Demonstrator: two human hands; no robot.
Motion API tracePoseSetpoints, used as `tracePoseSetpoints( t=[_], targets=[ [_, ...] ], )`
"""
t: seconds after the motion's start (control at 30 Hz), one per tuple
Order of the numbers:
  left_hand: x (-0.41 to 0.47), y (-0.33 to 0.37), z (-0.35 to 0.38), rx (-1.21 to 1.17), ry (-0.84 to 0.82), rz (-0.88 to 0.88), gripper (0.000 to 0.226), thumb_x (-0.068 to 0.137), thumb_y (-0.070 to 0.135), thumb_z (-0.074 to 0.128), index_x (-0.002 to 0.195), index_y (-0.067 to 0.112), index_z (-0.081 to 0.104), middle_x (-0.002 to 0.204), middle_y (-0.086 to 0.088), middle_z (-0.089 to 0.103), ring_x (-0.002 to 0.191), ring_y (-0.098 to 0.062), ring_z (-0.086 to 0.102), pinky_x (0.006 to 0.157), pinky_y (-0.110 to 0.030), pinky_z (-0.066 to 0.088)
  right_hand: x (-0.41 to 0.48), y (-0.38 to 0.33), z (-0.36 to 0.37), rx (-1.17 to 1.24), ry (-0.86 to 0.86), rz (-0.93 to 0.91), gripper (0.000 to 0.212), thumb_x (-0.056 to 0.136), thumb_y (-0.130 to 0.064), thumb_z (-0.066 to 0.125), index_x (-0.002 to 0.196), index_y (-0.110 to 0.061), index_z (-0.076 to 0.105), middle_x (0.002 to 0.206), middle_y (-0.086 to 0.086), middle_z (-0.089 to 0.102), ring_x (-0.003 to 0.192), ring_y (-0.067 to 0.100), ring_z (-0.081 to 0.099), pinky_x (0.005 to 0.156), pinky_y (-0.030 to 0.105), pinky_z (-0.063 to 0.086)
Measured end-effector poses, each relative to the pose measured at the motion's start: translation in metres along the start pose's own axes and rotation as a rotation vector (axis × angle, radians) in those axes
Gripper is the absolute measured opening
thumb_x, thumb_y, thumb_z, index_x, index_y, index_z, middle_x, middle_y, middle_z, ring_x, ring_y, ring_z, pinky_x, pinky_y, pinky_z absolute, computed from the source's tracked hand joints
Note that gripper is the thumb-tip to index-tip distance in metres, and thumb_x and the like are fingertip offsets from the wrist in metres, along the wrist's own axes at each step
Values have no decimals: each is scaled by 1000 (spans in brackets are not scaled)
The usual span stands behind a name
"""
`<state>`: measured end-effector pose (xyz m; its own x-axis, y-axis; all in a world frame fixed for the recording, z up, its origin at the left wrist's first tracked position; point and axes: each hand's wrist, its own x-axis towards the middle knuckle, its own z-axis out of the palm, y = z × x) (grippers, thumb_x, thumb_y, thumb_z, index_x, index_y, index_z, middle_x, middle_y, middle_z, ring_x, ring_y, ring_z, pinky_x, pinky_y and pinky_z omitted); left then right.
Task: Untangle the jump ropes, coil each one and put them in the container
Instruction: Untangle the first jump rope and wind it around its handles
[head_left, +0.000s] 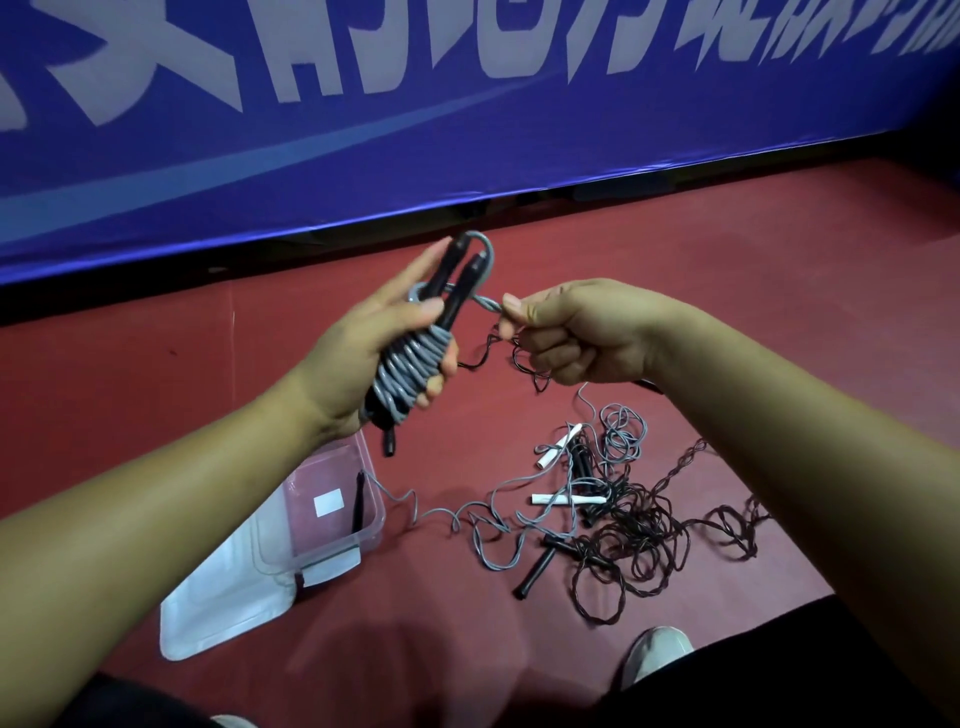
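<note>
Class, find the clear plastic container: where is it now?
In the head view the container sits on the red floor, lower left, below the left hand, beside its white lid and left of the rope tangle.

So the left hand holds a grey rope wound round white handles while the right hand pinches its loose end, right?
Nearly. In the head view the handles in the left hand are black, not white. The grey rope is wound round them, and the right hand pinches its loose end.
</note>
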<state>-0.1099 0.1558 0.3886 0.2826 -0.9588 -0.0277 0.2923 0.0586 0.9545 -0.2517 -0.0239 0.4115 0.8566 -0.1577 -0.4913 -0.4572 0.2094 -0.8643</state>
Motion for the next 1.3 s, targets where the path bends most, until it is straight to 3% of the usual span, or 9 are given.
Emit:
tracePoseSetpoints(
  t=[0.13, 0.3, 0.5, 0.6, 0.77, 0.9, 1.03, 1.17, 1.3],
  targets=[
    [6, 2, 1, -108, 114, -42, 19, 86, 25, 55, 103, 17, 52, 65, -14, 58, 45, -21, 52, 42, -20, 42, -3, -2, 3, -39, -27, 26, 26, 102, -31, 45, 89, -13, 57, 52, -9, 23, 42, 3, 22, 36, 13, 15],
    [13, 3, -8, -51, 252, -96, 25, 80, 32, 63, 92, 11, 55, 70, -10, 61, 47, -19, 56, 42, -23, 46, -19, -11, 6, -310, 40, -123, 30, 104, -28, 47, 94, -5, 61, 52, -6, 29, 46, 9, 22, 45, 23, 15],
    [15, -2, -11, 567, 223, -48, 25, 83, 23, 77, 92, 8, 59, 69, -9, 61, 51, -19, 55, 48, -27, 47, -52, -37, 31, -1032, 191, -376, 36, 98, -32, 62, 63, -23, 63, 44, -11, 45, 42, 7, 34, 44, 18, 29],
    [11, -5, -3, 906, 110, -63, 32, 77, 33, 82, 89, 14, 59, 61, 1, 58, 48, -12, 53, 45, -23, 41, -45, -33, 46, -1227, 115, -371, 26, 96, -30, 64, 72, -20, 70, 56, 4, 57, 48, 10, 40, 48, 25, 32],
    [-2, -4, 20, 1315, -42, -25, 26, 65, 71, 70, 78, 52, 58, 59, 6, 61, 56, -13, 62, 50, -25, 44, -40, -29, 47, -1268, 107, -416, 31, 97, -32, 62, 76, -10, 68, 61, 5, 59, 54, 12, 45, 54, 29, 39],
    [-5, 1, 28, 1562, 8, -3, 65, 54, 92, 53, 65, 28, 56, 47, 4, 44, 50, -13, 48, 50, -30, 35, -35, -25, 37, -1164, 130, -405, 28, 98, -31, 61, 71, -23, 65, 49, -11, 54, 48, 5, 46, 50, 17, 35],
    [-8, 9, 21, 1370, -112, 118, 43, 69, 72, 60, 58, 30, 57, 44, 6, 46, 42, -12, 41, 45, -25, 28, -32, -19, 22, -966, 120, -393, 32, 99, -30, 61, 74, -12, 65, 52, -8, 44, 50, 14, 35, 52, 28, 33],
    [-10, 20, 8, 1102, -299, 180, 31, 75, 53, 65, 65, 24, 61, 46, 8, 50, 40, -4, 43, 46, -15, 33, -32, -13, 24, -735, 68, -431, 33, 98, -31, 57, 68, -19, 63, 56, 3, 40, 54, 19, 29, 53, 38, 27],
    [-12, 18, 10, 607, -228, 63, 25, 67, 48, 73, 72, 24, 68, 55, -3, 62, 44, -14, 57, 43, -23, 47, -32, -15, 26, -602, 143, -463, 35, 103, -22, 52, 74, -4, 58, 58, 11, 39, 52, 18, 28, 49, 28, 23]
  ],
)
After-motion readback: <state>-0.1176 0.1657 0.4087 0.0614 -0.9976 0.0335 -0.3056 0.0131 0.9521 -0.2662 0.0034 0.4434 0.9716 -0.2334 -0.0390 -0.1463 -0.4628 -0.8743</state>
